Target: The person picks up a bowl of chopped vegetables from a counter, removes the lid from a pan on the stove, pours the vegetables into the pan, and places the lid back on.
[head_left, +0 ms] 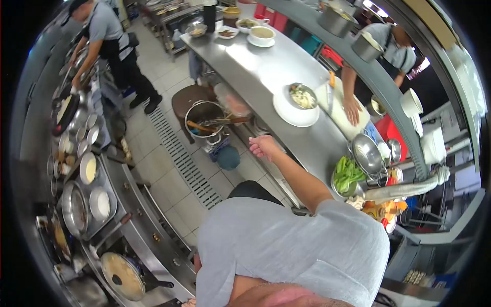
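My right hand (263, 147) hangs over the floor beside the steel counter (245, 71), its fingers loosely curled with nothing visible in them. Nearest to it is a tall metal pot (210, 138) holding several long-handled utensils. My left hand is mostly hidden behind my grey shirt; only a bit of skin (197, 262) shows by the stove edge, and its fingers cannot be made out. Left of my body, a lidded pan (123, 276) stands on the stove, with a wooden-handled ladle (110, 235) behind it.
Several bowls (88, 170) stand on the left worktop. A co-worker (115, 46) works at the far left. Across the counter, another person's hand (352, 110) rests on a cutting board (340, 112). A white plate (284, 112) and leafy greens (349, 174) are nearby. A drain grate (176, 148) crosses the floor.
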Action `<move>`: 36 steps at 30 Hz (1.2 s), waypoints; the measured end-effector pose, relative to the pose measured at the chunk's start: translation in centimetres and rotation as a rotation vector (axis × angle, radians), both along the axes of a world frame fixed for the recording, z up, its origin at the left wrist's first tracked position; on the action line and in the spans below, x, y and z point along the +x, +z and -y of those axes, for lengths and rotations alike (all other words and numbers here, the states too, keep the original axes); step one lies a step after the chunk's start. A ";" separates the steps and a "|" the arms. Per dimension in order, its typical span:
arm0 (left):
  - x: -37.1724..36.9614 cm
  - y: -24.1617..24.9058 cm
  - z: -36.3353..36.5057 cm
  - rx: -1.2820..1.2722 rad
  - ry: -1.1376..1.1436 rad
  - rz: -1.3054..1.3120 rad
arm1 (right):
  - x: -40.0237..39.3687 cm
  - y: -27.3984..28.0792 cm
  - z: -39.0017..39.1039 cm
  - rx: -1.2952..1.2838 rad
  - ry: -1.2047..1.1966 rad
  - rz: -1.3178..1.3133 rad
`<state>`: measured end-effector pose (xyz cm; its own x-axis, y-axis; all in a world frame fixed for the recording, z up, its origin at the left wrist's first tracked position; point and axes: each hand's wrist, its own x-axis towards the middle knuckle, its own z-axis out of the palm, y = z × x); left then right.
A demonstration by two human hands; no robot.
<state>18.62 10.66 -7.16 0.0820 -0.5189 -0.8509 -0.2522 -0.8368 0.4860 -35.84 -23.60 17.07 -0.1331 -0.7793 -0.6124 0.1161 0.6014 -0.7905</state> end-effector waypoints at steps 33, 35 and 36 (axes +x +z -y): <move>-17.7 3.5 -2.5 0.063 -0.108 0.071 | -14.2 -6.5 -1.6 -0.856 0.881 -1.237; -17.0 3.6 -3.0 0.064 -0.081 0.072 | -14.2 -6.8 -1.5 -0.900 0.921 -1.246; -16.9 3.5 -3.1 0.065 -0.061 0.066 | -14.7 -6.9 -1.4 -0.947 0.944 -1.264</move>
<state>1.74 13.81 -3.69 0.1088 -0.4683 -0.8769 -0.3331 -0.8483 0.4117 -50.51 -22.21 10.17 0.5240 -0.8416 0.1308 -0.8178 -0.5401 -0.1989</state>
